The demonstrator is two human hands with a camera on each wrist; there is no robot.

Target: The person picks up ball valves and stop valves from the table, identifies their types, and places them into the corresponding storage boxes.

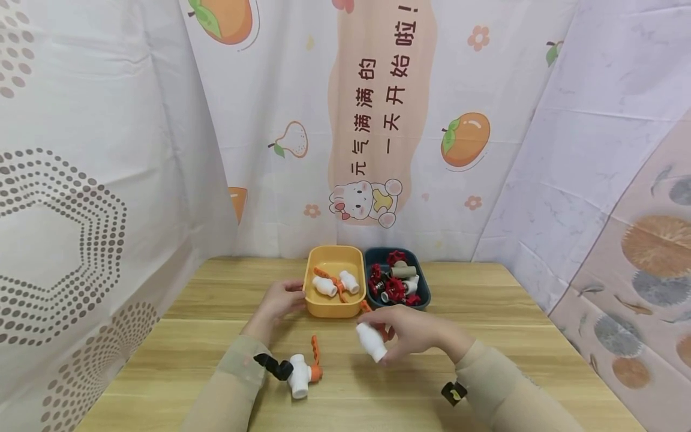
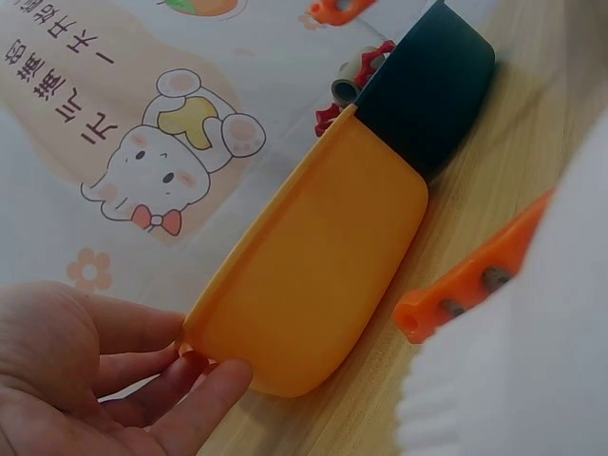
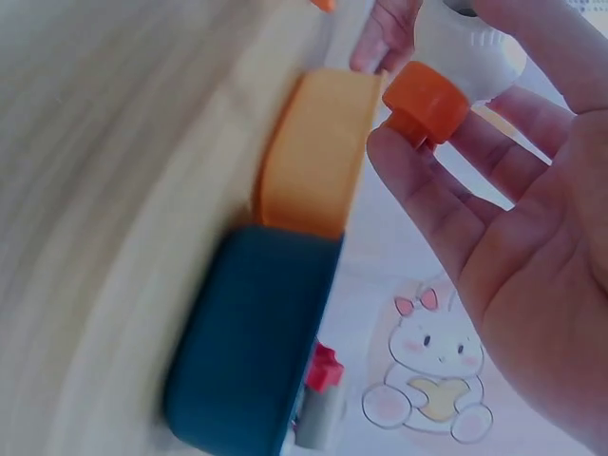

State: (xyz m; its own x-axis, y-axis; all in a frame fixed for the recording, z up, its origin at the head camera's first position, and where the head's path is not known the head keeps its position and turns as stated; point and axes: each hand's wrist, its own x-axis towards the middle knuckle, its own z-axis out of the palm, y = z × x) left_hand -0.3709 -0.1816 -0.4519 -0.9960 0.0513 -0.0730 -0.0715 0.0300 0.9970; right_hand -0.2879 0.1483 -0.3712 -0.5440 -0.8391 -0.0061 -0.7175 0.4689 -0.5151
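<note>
My right hand holds a white plastic ball valve with an orange handle, above the table in front of the bins. In the right wrist view its orange stem lies by my fingertips. My left hand grips the left end of the yellow bin, with thumb and fingers at its corner in the left wrist view. Two white valves with orange handles lie inside that bin. Another white valve with an orange handle lies on the table beside my left forearm.
Against the yellow bin's right side stands a dark teal bin, full of red-handled valves and pipe pieces. A wooden table carries everything. Printed cloth curtains hang behind and at both sides.
</note>
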